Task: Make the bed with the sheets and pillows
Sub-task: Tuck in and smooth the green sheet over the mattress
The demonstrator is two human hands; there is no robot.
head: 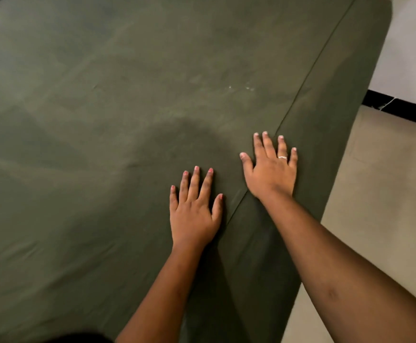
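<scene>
Since left hand [194, 214] & right hand [271, 172] both lie flat on the sheet [102, 107], fingers straight and spread, gripping nothing, the step looks like smoothing, so work w/ whole palms, not fingertips. Left hand presses the top of the bed [330, 154] just inside the hem line [311, 78]. Right hand, ring [282, 157] on one finger, sits across that line w/ its outer fingers on the strip beyond. Best move, imo: sweep both hands away from the body along the hem w/ light, even pressure. That way the fold runs straight & slack goes out toward the bed's edge, not bunching under the wrists. Sheet is dark green, covers all of the bed in view and drapes over the right side toward the floor [380, 194]. Soft creases [53, 167] show out left, mid-bed, so a 2nd pass that way is prob needed. Further up the cloth looks fairly flat. The hem runs on to the far corner [382, 13], which seems covered, tho can't tell if it's tucked. No pillows in view, so that part looks not yet done. Skirting [400, 105] sits beyond the floor.
</scene>
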